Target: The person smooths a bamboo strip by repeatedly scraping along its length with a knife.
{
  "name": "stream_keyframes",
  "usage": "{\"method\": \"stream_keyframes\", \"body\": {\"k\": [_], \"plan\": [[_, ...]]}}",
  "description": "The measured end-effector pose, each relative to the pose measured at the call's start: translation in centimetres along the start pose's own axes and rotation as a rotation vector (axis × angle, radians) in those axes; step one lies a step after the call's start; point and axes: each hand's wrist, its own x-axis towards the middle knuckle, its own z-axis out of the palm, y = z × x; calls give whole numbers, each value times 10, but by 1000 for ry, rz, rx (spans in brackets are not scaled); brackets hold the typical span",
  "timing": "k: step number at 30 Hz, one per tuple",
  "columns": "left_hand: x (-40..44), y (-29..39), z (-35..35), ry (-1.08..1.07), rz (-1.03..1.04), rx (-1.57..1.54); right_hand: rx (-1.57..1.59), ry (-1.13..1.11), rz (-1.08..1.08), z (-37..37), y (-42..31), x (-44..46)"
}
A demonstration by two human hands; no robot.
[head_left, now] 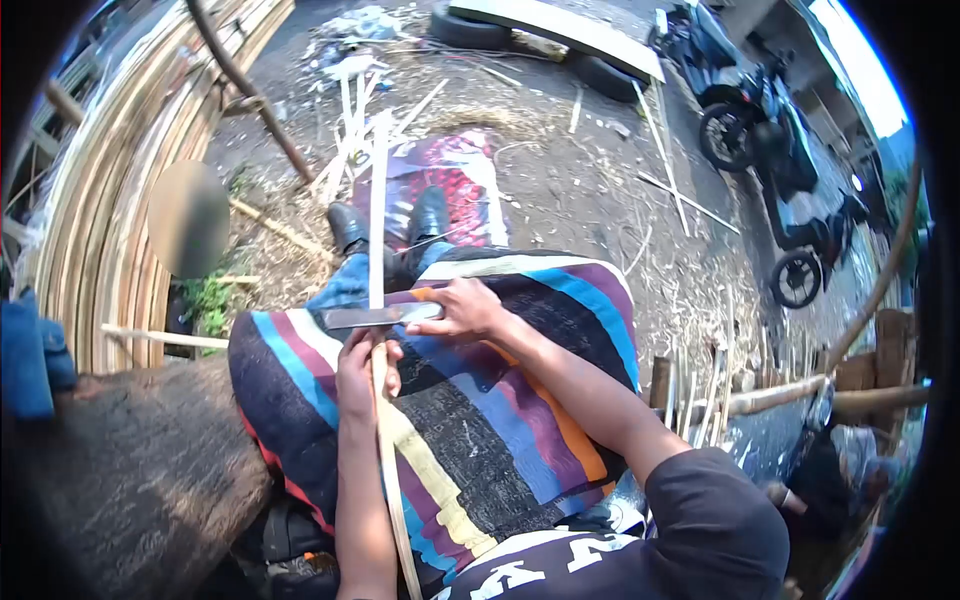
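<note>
My right hand (465, 308) is closed round the handle of a knife (362, 317), whose broad flat blade points left and lies across a long pale strip of wood or bamboo (378, 220). Just below the blade, my left hand (362, 378) is wrapped round the same strip. The strip runs from near my feet, between my knees, back along my left forearm. Under both hands a striped cloth (480, 430) covers my lap. The exact contact between blade edge and strip is hard to make out.
Long bamboo poles (120, 180) are stacked at left, beside a log (150, 470). Cut strips and shavings litter the dirt beyond my shoes (429, 215). Tires (605, 77) lie under a board (560, 35). Motorcycles (730, 135) stand at right, above a wooden rail (770, 400).
</note>
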Motion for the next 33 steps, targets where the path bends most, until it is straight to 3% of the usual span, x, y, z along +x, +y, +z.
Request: {"method": "stream_keyframes", "body": {"k": [2,3,8,9,12,13,14,16,18,19,20,24,26,27,28,31,33], "plan": [[-4,-4,2,28,38,77,3,-49,44,-5,1,-8],[-4,-6,-2,-2,33,129,62,54,1,11,14,-10],[12,-13,-18,50,-10,375,40,145,188,14,19,-21],[17,-11,-28,-60,-24,396,65,144,217,14,18,-23],[26,-21,-25,23,19,533,75,140,198,18,21,-24],[1,-11,3,66,61,929,80,154,181,13,17,-28],[11,-13,-10,36,-42,788,77,134,182,10,14,-31],[13,-22,5,152,7,651,28,178,117,12,16,-30],[7,-21,6,34,-40,537,-10,129,96,-1,13,-29],[3,-21,10,43,-34,597,-52,86,94,0,14,-23],[4,-13,-2,-124,-130,624,-10,135,77,8,19,-16],[-1,-9,5,-109,-90,601,144,29,101,1,7,-4],[4,-22,-17,-229,-24,579,279,-55,102,15,30,6],[0,-19,-16,-221,-26,580,255,69,54,27,31,6],[0,-21,-19,-229,-20,566,226,-51,119,25,43,12],[-5,-18,-17,-226,-117,490,95,119,-39,42,45,8],[-2,-22,-15,-166,-67,550,29,145,-154,42,37,10]]}}
